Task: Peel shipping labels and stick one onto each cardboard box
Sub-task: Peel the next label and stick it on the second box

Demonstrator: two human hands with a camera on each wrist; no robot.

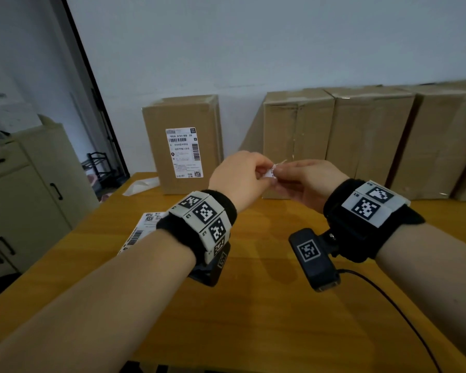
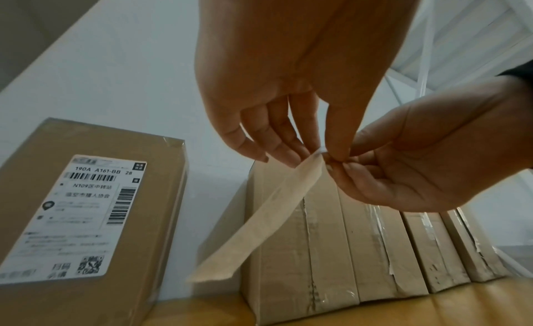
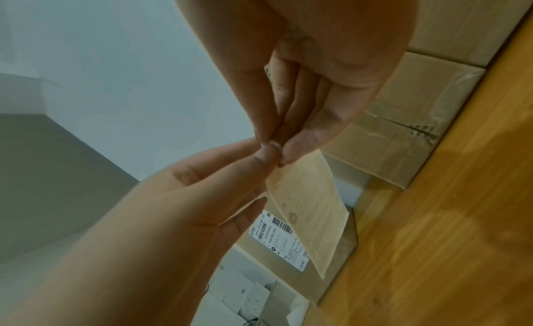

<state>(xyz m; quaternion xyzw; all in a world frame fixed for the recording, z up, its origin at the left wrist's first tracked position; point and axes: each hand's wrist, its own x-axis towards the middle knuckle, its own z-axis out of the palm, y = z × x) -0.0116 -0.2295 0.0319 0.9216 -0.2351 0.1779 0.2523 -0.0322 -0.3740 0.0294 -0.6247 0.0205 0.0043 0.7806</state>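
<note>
Both hands meet above the table and pinch the top corner of one shipping label [image 2: 259,219] that hangs down between them, its pale backing side showing [image 3: 308,207]. My left hand [image 1: 242,179] pinches it with thumb and fingertips; my right hand [image 1: 304,181] pinches the same corner from the right. Only a small white bit of the label [image 1: 271,173] shows in the head view. A cardboard box [image 1: 183,144] with a label [image 1: 184,152] stuck on its front stands at the back left. A row of unlabelled boxes [image 1: 366,141] stands at the back right.
More loose labels [image 1: 143,230] lie on the wooden table [image 1: 253,305] under my left forearm. A clear backing scrap [image 1: 141,185] lies near the table's far left edge. A beige cabinet [image 1: 24,197] stands left of the table. A black cable [image 1: 404,319] trails at the right.
</note>
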